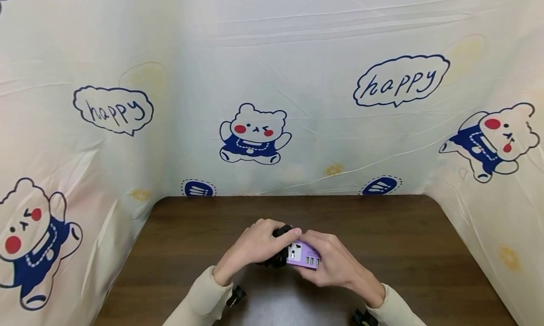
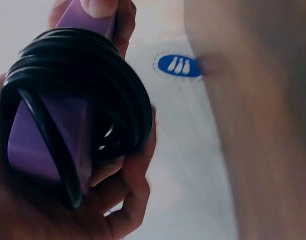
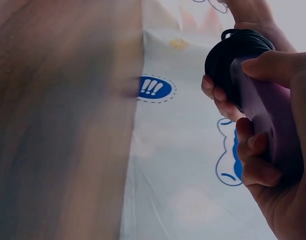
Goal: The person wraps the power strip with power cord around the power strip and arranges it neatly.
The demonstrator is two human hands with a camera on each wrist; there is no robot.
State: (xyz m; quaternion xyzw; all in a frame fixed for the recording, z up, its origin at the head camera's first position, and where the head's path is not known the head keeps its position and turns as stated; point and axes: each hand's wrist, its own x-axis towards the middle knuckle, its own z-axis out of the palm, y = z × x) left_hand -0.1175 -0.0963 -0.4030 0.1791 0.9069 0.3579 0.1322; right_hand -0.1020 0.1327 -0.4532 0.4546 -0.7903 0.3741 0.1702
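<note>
A purple power strip (image 1: 302,255) with white sockets and several USB ports is held between both hands above the table. Its black cord (image 2: 73,55) is wound in a thick coil around one end. My left hand (image 1: 260,243) grips the coiled end, with the fingers around the cord. Farther right, my right hand (image 1: 333,260) holds the other end; in the right wrist view its thumb lies along the purple casing (image 3: 265,112) and the fingers curl beneath. Part of the strip is hidden by the right hand.
Under the hands is a dark brown wooden table (image 1: 191,231). A pale cloth (image 1: 318,80) printed with bears and "happy" bubbles hangs behind it and along both sides. Black straps (image 1: 236,295) show near the sleeve cuffs.
</note>
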